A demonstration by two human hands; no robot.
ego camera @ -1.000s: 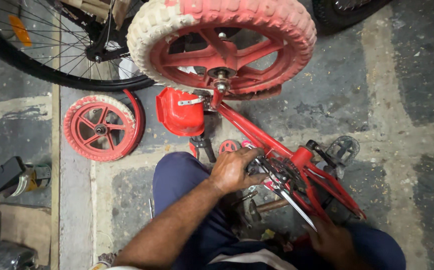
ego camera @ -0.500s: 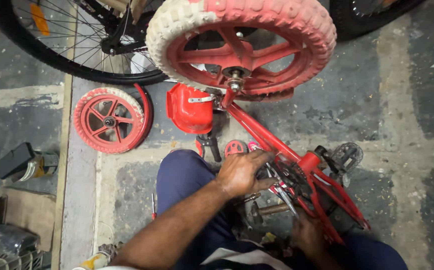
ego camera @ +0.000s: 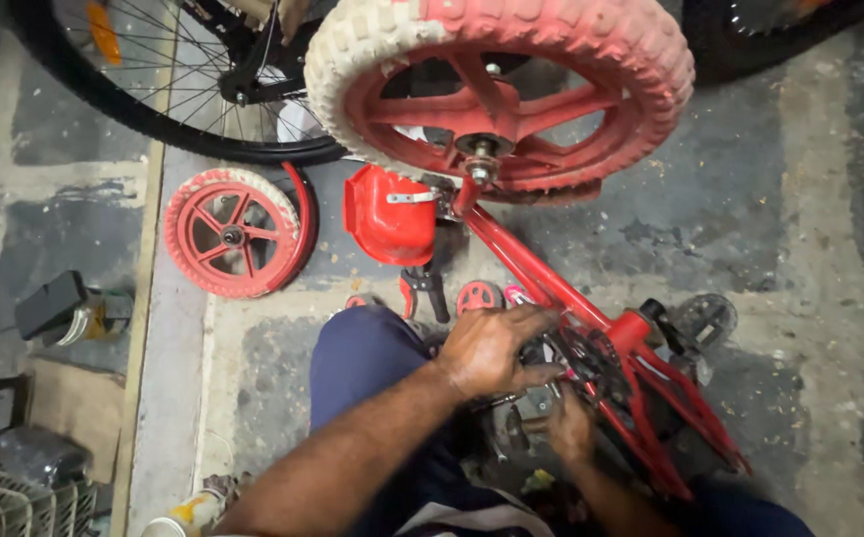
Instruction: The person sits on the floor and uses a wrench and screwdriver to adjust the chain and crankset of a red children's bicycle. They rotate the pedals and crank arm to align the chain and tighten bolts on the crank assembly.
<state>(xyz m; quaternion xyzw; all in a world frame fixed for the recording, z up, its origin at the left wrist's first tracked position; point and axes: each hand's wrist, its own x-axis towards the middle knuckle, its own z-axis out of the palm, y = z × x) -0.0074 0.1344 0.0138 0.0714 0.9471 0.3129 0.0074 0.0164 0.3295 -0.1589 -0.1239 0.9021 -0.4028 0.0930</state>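
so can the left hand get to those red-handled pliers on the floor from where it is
Probably yes. The left hand rests on the red frame, and the pliers lie on the floor just beyond its knuckles, with nothing lying between them. It would have to let go of the frame first.

Dim, even overhead light, soft shadows, slight motion blur, wide-angle bending at edges, corners perhaps darker.

2 red wheels [ego camera: 500, 94] [ego camera: 236, 232], 1 spoked wheel [ego camera: 154, 89], 2 hands [ego camera: 492, 350] [ego camera: 571, 426].
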